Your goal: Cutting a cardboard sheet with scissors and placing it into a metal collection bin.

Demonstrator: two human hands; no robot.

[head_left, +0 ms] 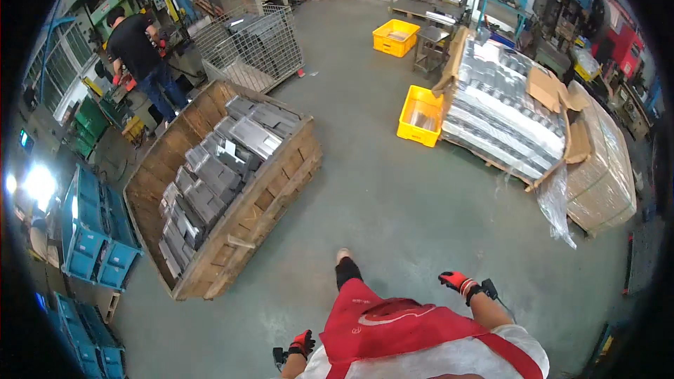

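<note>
Both of my hands wear red-and-black gloves and hang free over the floor, one on each side of my red apron (393, 326). My left hand (302, 342) is low in the view, its fingers loosely bent and nothing seen in them. Farther right, my right hand (456, 281) points inward with slack, open fingers, also without anything in it. A small black device is strapped at each wrist. Nearest my left hand, but well apart from it, stands a large wooden crate (242, 242) holding rows of grey metal parts (214, 172).
Blue bins (88, 245) line the left side. Beyond the crate are a wire cage (281, 42) and a person in black (137, 56) at a machine. Yellow tubs (421, 112) stand beside a pallet of stacked grey parts (498, 112); loose plastic wrap (554, 210) trails from it.
</note>
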